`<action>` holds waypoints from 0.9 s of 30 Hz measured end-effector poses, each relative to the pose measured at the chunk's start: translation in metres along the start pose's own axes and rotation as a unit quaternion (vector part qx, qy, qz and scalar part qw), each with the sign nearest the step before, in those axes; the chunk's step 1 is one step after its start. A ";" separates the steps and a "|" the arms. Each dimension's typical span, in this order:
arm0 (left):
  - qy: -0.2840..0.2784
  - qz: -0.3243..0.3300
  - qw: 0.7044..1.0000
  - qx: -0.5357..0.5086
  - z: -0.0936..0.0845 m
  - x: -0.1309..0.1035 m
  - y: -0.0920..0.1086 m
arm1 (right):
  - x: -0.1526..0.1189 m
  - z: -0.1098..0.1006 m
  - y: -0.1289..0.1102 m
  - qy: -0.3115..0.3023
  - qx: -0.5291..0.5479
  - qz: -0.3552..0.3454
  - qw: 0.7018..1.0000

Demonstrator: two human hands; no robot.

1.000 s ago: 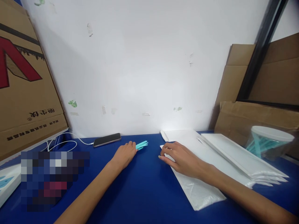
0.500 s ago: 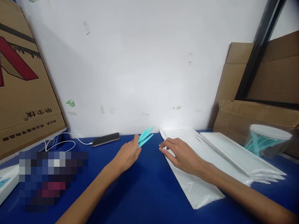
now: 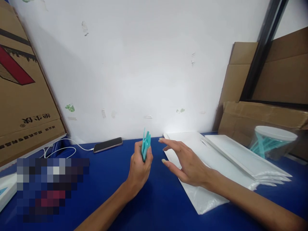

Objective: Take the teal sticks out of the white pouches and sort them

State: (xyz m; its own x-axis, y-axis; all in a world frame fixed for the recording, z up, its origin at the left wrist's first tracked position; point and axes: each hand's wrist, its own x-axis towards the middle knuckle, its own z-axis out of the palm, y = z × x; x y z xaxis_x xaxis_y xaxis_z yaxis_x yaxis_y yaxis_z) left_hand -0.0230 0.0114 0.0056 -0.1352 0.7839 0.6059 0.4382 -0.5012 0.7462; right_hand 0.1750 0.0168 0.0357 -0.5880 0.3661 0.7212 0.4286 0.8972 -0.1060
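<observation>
Several thin turquoise plastic sticks (image 3: 146,144) stand bunched in my left hand (image 3: 140,170), gripped between thumb and fingers just above the blue tabletop. Their lower ends are hidden in the hand. My right hand (image 3: 185,163) is to the right of them, thumb and fingers apart, holding nothing; a gap separates its fingertips from the sticks. Beneath and behind that hand lies a large white plastic mailing bag (image 3: 216,160), with a pile of smaller white bags (image 3: 245,157) overlapping its right side.
A clear tub with a white lid (image 3: 275,133), filled with turquoise sticks, stands at the right by cardboard (image 3: 264,117). A phone (image 3: 107,145) with a white cable lies at the back left, near a printed cardboard box (image 3: 31,99). A white wall (image 3: 134,70) bounds the table (image 3: 158,205).
My left hand has turned the sticks from slanting right to nearly upright. My right hand's fingers have spread wider apart. The view has shifted slightly.
</observation>
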 end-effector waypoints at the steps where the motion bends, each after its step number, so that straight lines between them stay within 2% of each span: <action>1: 0.017 -0.001 1.000 -0.008 -0.001 0.001 0.000 | 0.000 0.000 -0.001 -0.004 -0.004 -0.007 1.000; 4: 0.045 -0.003 0.999 -0.016 -0.002 0.002 -0.003 | -0.001 0.001 -0.005 -0.017 -0.011 -0.023 1.000; 6: 0.039 0.002 0.999 0.005 -0.001 0.001 -0.006 | -0.001 0.000 -0.005 -0.019 -0.014 -0.030 0.999; 10: -0.030 0.030 0.998 0.047 0.004 -0.005 -0.014 | -0.001 0.001 -0.006 -0.039 -0.019 -0.039 0.998; 15: -0.123 0.052 0.990 0.051 0.007 -0.004 -0.017 | -0.002 0.004 -0.007 -0.060 -0.017 -0.041 0.997; 19: -0.153 0.031 0.988 0.020 0.003 -0.001 -0.008 | -0.003 0.005 -0.006 -0.046 -0.025 -0.029 0.998; 22: -0.139 -0.006 0.990 -0.009 0.002 -0.004 0.004 | -0.004 0.004 -0.006 -0.027 -0.016 -0.037 0.999; 27: -0.129 -0.026 0.991 -0.039 0.005 -0.009 0.019 | -0.004 0.002 -0.011 0.001 -0.014 -0.063 0.998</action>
State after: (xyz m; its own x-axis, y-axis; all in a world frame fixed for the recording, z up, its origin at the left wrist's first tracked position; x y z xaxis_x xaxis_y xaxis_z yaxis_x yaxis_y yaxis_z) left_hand -0.0095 -0.0035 0.0127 0.0797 0.8717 0.4836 0.3647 -0.4770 0.7997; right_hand 0.1713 0.0059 0.0331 -0.6374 0.2504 0.7287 0.3698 0.9291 0.0042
